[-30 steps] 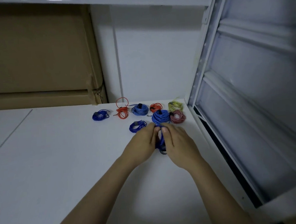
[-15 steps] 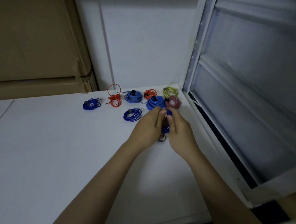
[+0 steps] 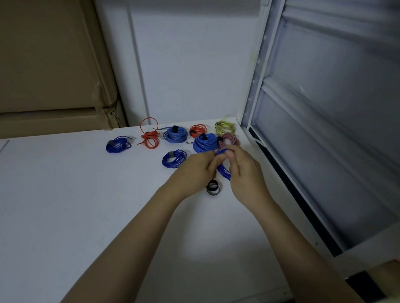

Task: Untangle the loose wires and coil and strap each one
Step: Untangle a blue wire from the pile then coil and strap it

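Head view: both hands meet over the right part of the white counter (image 3: 79, 207), grasping a dark blue coil (image 3: 224, 171) held between them, lifted off the surface. The left hand (image 3: 195, 173) pinches the coil's upper end with thumb and fingers; the right hand (image 3: 244, 172) curls its fingers round the coil's right side, thumb on the top loop. Just below the hands, a black strap (image 3: 213, 188) lies curled on the counter, near the left hand's heel.

Beyond the hands lie finished coils. In the far row, left to right: a dark blue coil with a grey strap (image 3: 118, 145), a loose red coil (image 3: 149, 138) with one loop standing up, a light blue coil (image 3: 175, 134) with a black strap, a small red coil (image 3: 197, 130), and a yellow coil (image 3: 224, 127) by the counter's far right corner. Nearer, a second light blue coil (image 3: 204, 142) touches a pink coil (image 3: 228, 141) on its right; both sit just beyond the fingertips. Left of the hands lies another dark blue coil with a grey strap (image 3: 174, 158).

A cardboard box (image 3: 37, 68) stands at far left. A white panelled door (image 3: 334, 118) leans on the right.
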Tool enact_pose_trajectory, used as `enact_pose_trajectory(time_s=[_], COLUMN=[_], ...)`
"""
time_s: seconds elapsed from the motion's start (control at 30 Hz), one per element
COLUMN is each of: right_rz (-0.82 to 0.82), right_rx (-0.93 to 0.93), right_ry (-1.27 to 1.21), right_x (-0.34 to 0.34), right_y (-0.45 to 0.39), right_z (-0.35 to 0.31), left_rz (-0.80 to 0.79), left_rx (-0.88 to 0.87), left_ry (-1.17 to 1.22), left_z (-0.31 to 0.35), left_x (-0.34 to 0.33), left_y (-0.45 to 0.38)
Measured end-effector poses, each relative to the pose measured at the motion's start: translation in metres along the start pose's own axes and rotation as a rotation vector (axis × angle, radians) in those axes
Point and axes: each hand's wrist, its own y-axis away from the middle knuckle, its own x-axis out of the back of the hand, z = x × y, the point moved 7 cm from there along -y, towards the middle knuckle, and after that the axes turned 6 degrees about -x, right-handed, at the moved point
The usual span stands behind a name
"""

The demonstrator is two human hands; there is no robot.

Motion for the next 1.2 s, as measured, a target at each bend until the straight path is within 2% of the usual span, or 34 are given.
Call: enact_pose_trajectory(time_s=[0.07, 0.13, 0.2, 0.27, 0.47, 0.67, 0.8, 0.93, 1.07, 1.2], right_rz=[0.003, -0.017, -0.034, -0.06, -0.143, -0.197, -0.256, -0.297, -0.267, -0.2], right_rx=[0.045, 0.03, -0.018, -0.057, -0.164, -0.19, -0.194, -0.117, -0.084, -0.005], right_ry=[0.045, 0.058, 0.079, 0.083, 0.048, -0.025, -0.163, -0.113, -0.082, -0.081], right_x=[0.003, 0.004, 0.006, 0.007, 0.001, -0.002, -0.012, -0.022, -0.018, -0.011], right_y=[0.002, 0.003, 0.005, 0.011, 0.02, 0.024, 0.032, 0.034, 0.031, 0.027], right_z=[0.0, 0.007, 0.017, 0.028, 0.044, 0.042, 0.032, 0.018, 0.019, 0.013], left_rz=[-0.117, -0.145, -0.072, -0.009, -0.022, 0.03, 0.077, 0.108, 0.036, 0.041], left_rx=[0.071, 0.129, 0.177, 0.171, 0.151, 0.172, 0.151, 0.112, 0.131, 0.1], left_ry=[0.246, 0.386, 0.267, -0.017, -0.425, -0.419, -0.415, -0.292, -0.013, 0.295], left_z=[-0.008, -0.017, -0.033, -0.046, -0.04, -0.041, -0.037, -0.025, -0.029, -0.025], left_x=[-0.007, -0.006, 0.002, 0.006, -0.022, -0.016, -0.011, -0.006, -0.002, 0.006], left_y=[0.004, 0.01, 0.014, 0.017, 0.02, 0.027, 0.033, 0.035, 0.038, 0.038])
